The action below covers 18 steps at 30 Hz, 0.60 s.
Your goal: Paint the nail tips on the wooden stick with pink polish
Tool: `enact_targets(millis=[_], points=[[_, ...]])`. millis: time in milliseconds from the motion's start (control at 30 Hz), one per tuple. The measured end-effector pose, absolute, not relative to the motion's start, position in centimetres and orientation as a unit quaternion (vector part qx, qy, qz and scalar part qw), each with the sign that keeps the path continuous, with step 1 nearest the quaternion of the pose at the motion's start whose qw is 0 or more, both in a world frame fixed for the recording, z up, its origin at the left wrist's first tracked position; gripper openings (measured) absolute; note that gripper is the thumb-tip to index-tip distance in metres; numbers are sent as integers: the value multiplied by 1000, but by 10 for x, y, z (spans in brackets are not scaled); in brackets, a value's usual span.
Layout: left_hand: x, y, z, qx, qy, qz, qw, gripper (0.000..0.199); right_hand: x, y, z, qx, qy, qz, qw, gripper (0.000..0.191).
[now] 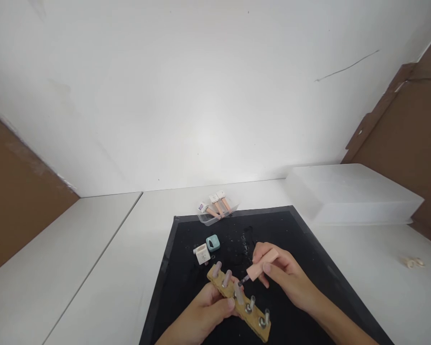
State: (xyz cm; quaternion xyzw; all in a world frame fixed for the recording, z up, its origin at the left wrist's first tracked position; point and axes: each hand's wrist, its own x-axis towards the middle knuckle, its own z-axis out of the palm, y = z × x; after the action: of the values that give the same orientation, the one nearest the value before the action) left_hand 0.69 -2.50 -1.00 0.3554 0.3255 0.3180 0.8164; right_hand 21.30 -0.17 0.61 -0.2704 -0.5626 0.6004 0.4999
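My left hand grips a tan strip near its middle, thumb on top. Several nail tips stand along the strip on small round metal holders; the ones toward the far end look pinkish, the two nearest me look clear. In my right hand is a pink-handled brush, held between thumb and fingers. Its dark bristle end is at the middle nail tip. Beyond the strip, a white bottle sits beside a teal square container on the black mat.
The black mat lies on the white table. At its back edge, a clear tray holds pink-handled bottles. A translucent white bin stands back right, with small beige pieces nearer me. Brown panels flank both sides.
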Motion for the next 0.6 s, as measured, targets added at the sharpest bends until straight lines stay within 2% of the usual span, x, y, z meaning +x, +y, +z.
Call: enact_targets(millis=[267, 367, 600], points=[[4, -24, -10, 382, 341, 314, 799, 36, 215, 0, 15, -240, -508, 671, 484, 26], [4, -23, -10, 413, 339, 302, 789, 34, 215, 0, 17, -245, -547, 651, 465, 30], [8, -22, -6, 453, 352, 271, 773, 45, 216, -6, 24, -270, -644, 583, 416, 32]])
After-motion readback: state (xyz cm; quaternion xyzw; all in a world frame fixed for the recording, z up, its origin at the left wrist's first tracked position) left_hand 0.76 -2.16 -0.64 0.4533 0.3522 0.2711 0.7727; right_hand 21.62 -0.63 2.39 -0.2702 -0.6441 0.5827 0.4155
